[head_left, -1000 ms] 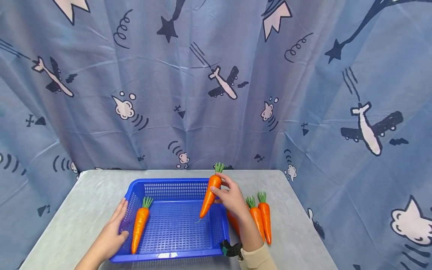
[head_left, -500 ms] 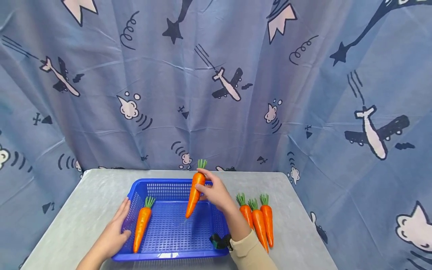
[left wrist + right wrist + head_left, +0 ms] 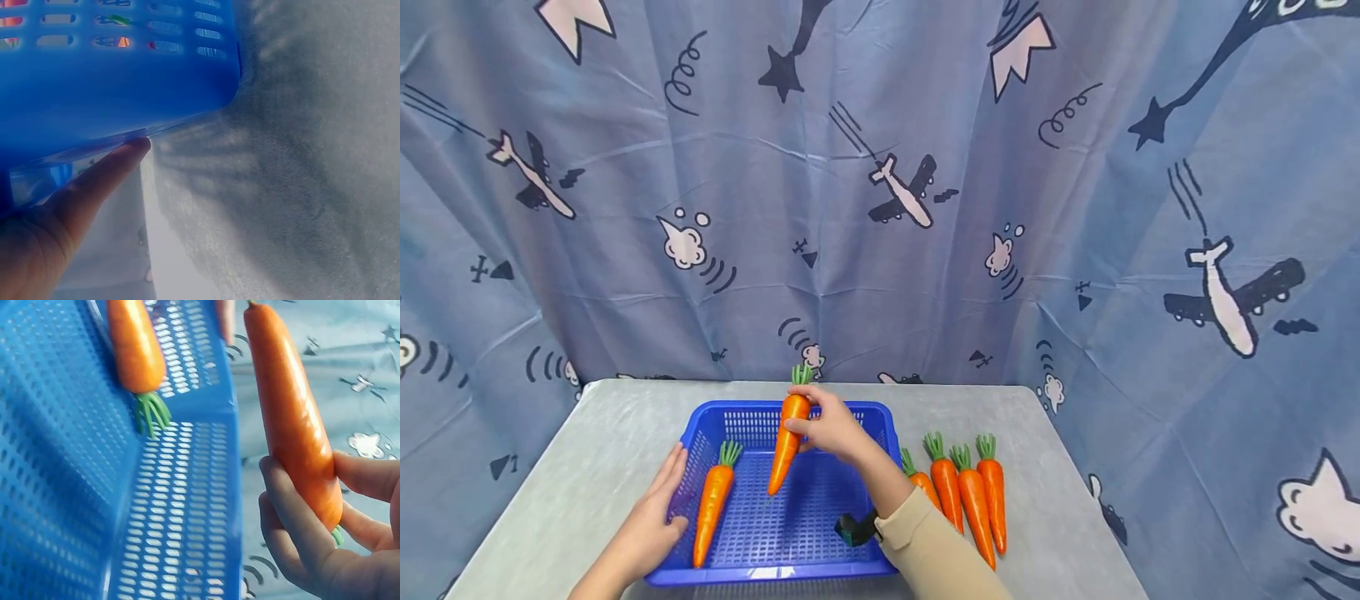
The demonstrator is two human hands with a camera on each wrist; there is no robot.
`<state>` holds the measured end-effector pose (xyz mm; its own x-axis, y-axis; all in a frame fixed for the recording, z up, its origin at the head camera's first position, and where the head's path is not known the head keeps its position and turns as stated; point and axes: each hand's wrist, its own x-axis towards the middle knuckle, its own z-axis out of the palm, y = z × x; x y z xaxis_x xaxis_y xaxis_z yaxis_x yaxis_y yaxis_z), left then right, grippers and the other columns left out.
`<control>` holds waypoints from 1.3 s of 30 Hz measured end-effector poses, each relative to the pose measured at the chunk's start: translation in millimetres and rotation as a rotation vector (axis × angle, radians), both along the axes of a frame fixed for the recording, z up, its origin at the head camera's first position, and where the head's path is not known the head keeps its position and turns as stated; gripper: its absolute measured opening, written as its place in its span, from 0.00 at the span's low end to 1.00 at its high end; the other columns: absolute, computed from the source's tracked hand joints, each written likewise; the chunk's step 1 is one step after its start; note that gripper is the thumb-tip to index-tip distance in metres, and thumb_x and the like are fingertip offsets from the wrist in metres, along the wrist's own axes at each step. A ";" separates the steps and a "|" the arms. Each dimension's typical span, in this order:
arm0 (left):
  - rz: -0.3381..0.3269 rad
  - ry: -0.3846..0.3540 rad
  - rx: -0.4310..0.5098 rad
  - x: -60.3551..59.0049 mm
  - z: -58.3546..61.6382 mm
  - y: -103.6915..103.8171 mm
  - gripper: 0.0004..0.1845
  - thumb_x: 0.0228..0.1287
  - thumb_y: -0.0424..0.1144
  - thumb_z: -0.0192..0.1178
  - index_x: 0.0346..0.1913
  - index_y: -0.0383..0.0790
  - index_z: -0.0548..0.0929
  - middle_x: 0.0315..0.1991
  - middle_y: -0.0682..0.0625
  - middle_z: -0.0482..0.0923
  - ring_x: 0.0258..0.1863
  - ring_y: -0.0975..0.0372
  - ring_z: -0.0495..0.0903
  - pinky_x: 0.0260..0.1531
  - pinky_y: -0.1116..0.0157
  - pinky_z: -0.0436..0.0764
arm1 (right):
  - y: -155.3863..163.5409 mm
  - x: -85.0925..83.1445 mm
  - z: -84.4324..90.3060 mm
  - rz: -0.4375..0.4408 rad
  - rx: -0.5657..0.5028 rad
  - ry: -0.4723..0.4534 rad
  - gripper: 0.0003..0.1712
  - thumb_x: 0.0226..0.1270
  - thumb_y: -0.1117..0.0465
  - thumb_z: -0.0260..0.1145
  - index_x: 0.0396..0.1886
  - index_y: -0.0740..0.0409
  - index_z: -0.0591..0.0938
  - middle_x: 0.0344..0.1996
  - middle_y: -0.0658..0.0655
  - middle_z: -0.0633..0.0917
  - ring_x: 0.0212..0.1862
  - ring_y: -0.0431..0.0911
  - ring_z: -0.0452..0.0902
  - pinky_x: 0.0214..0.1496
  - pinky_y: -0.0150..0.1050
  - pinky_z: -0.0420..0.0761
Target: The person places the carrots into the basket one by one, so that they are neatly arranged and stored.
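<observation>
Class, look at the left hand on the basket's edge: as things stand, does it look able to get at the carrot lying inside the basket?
Probably yes. The left hand rests on the blue basket at its left wall, and the lying carrot sits just inside that wall. The basket is open-topped and nothing covers the carrot.

Head view: even, bright, diffuse light; soft faint shadows on worktop [image 3: 587, 450]; wide-angle bowing at edges. Left wrist view: blurred, hazy, washed-out glare; basket [image 3: 119, 81] casts streaked shadow. Right wrist view: bright, slight motion blur, sheen on carrot [image 3: 290, 419].
</observation>
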<state>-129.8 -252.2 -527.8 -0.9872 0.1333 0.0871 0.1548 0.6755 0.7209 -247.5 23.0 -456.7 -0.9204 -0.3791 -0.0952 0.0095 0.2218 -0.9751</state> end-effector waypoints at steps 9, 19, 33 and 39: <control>-0.014 -0.028 -0.023 -2.7 2.0 1.3 0.52 0.50 0.20 0.58 0.80 0.29 0.47 0.82 0.36 0.38 0.76 0.31 0.49 0.66 0.35 0.55 | -26.6 -0.5 -17.0 0.053 0.031 -0.046 0.26 0.61 0.71 0.71 0.59 0.55 0.80 0.51 0.62 0.77 0.38 0.53 0.84 0.36 0.55 0.89; -0.016 -0.048 -0.016 -4.1 3.9 1.3 0.52 0.50 0.20 0.58 0.79 0.28 0.46 0.82 0.36 0.36 0.76 0.30 0.48 0.67 0.32 0.54 | -45.6 6.0 -24.0 0.099 0.108 -0.081 0.26 0.59 0.70 0.73 0.57 0.52 0.81 0.48 0.58 0.78 0.37 0.52 0.83 0.36 0.58 0.88; -0.013 -0.072 -0.041 -3.6 4.6 2.1 0.52 0.51 0.20 0.59 0.79 0.28 0.46 0.82 0.35 0.36 0.75 0.30 0.49 0.67 0.32 0.55 | -62.3 12.6 -37.5 0.118 0.228 -0.117 0.26 0.57 0.73 0.73 0.57 0.58 0.80 0.40 0.58 0.79 0.34 0.51 0.83 0.38 0.58 0.88; -0.013 -0.070 -0.030 -2.8 5.2 2.8 0.52 0.50 0.20 0.59 0.79 0.27 0.46 0.82 0.34 0.36 0.75 0.29 0.49 0.68 0.32 0.55 | -70.6 17.2 -40.9 0.110 0.296 -0.110 0.27 0.55 0.74 0.74 0.55 0.57 0.80 0.37 0.57 0.78 0.30 0.50 0.83 0.34 0.55 0.89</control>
<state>-132.6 -249.4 -522.6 -0.9889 0.1477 0.0134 0.1134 0.6951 0.7099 -230.3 -47.6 -497.6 -0.8535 -0.4167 -0.3129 0.0714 0.5012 -0.8624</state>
